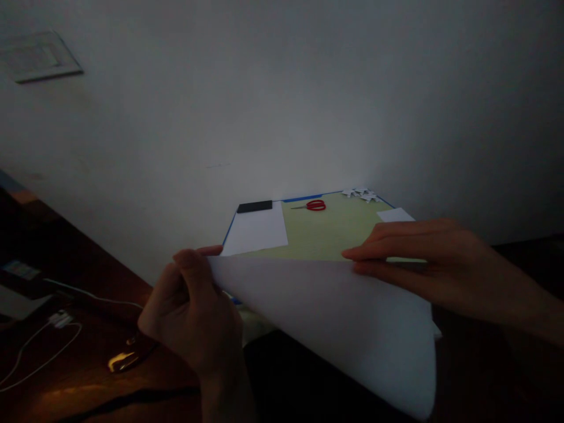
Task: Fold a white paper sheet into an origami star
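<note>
A large white sheet of paper (pixel 343 329) is held up between my two hands, its top edge nearly level and its lower part bent toward me. My left hand (pixel 196 305) pinches the sheet's left corner between thumb and fingers. On the right, my right hand (pixel 409 258) grips the top edge, thumb on the near side and fingers behind. Beyond the sheet is a pale green tabletop (pixel 332 232) with a blue rim. Red-handled scissors (pixel 315 205) lie on it, blades pointing left. The sheet hides the table's near part.
Left on the table are a flat white paper (pixel 258 230) and a black rectangular object (pixel 254 207). White paper pieces (pixel 362 194) lie at the back right, near another white paper (pixel 395 215). A wall rises behind. White cables (pixel 61 318) lie at lower left.
</note>
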`<state>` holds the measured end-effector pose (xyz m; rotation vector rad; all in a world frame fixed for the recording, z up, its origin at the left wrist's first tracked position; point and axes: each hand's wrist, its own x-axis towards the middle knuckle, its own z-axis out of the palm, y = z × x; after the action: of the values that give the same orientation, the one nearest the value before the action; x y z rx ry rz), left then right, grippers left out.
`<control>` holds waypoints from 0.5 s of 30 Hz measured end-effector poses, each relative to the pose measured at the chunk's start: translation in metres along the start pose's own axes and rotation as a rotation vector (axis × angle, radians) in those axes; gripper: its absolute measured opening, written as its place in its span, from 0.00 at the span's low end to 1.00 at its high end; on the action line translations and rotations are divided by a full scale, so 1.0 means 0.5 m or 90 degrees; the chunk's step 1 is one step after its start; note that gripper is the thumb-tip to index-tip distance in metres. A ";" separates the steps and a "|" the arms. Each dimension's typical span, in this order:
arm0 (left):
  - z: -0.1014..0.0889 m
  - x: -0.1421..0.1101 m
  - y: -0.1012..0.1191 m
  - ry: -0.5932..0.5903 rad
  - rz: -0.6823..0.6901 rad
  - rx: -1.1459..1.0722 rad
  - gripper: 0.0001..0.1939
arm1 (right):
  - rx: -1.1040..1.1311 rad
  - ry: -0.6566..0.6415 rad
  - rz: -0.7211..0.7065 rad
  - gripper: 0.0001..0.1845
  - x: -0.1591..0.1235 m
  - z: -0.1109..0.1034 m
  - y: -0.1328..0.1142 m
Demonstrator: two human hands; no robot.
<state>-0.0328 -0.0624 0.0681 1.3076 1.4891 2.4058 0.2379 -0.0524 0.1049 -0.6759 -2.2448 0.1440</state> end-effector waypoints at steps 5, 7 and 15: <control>0.007 -0.001 0.004 0.067 0.036 0.028 0.19 | -0.006 0.004 0.005 0.08 0.000 0.000 -0.001; 0.009 -0.001 0.004 0.074 0.036 0.035 0.20 | -0.012 0.005 0.011 0.07 0.000 0.000 -0.002; 0.007 -0.004 0.008 0.069 0.003 0.015 0.19 | 0.013 -0.011 0.005 0.09 0.000 -0.003 -0.002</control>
<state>-0.0277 -0.0628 0.0708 1.2048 1.5469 2.5064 0.2385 -0.0534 0.1065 -0.6742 -2.2547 0.1774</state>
